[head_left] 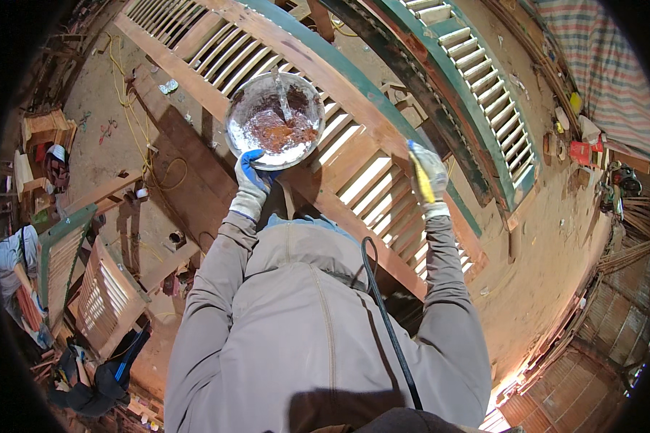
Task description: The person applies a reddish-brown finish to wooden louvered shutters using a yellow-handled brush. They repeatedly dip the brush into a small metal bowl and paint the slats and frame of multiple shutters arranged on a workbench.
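My left hand (253,180), in a grey glove with blue on the fingers, grips the near rim of a round metal bowl (232,130). Inside the bowl lies reddish-brown paste (278,135), and a smeared, flat-looking tool (282,97) leans there. Below and beyond the bowl, a long wooden louvered shutter (354,168) stretches from upper left to lower right. At its far side frame is my right hand (426,177), gloved in grey with yellow and blue patches. It is seen edge-on, so its fingers and anything in them are mostly hidden.
Beyond stands another louvered shutter with a green frame (477,86). Smaller louvered panels (105,299) lean at the left, near another person (14,260). A yellow cord (126,101) winds over the dirt floor. Tools (623,180) lie at the right by a striped sheet (607,65).
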`<state>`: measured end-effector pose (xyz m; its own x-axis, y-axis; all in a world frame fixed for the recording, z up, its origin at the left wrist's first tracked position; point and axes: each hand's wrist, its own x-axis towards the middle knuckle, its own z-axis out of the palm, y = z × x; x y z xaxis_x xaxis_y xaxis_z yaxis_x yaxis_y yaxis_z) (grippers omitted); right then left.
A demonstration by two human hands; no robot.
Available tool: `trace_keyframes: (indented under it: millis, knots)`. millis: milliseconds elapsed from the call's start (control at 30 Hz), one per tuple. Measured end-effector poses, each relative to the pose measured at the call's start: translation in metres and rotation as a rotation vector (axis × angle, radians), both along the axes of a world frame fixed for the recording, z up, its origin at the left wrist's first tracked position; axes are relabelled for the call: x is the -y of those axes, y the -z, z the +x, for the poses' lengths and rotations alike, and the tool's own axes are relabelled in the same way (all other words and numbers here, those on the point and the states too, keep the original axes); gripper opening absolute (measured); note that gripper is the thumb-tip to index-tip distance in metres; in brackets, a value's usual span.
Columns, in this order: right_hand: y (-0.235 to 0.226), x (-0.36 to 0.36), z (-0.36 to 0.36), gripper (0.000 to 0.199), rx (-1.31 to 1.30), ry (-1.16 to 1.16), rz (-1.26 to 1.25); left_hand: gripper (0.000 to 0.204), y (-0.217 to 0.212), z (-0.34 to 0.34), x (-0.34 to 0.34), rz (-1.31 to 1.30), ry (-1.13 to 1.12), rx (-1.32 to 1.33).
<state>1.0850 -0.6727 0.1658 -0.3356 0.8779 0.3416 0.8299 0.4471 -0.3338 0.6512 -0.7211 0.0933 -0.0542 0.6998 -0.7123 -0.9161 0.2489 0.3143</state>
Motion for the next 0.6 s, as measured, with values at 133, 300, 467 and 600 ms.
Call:
trace_keyframes:
  millis: [133, 300, 467, 600]
  knots:
    - [0.017, -0.006, -0.012, 0.038, 0.300, -0.175, 0.110, 0.046, -0.003, 0.002, -0.001, 0.022, -0.012, 0.021]
    - [0.027, 0.001, -0.022, 0.038, 0.419, -0.240, 0.078, 0.045, 0.005, -0.002, 0.000, -0.003, -0.010, 0.007]
    - [0.038, 0.022, 0.000, 0.039, 0.432, -0.181, 0.059, 0.047, 0.003, 0.000, 0.000, 0.017, -0.005, 0.006]
    - [0.019, 0.006, -0.008, 0.037, 0.221, -0.138, 0.038, 0.049, 0.031, -0.006, 0.003, 0.037, -0.043, -0.011]
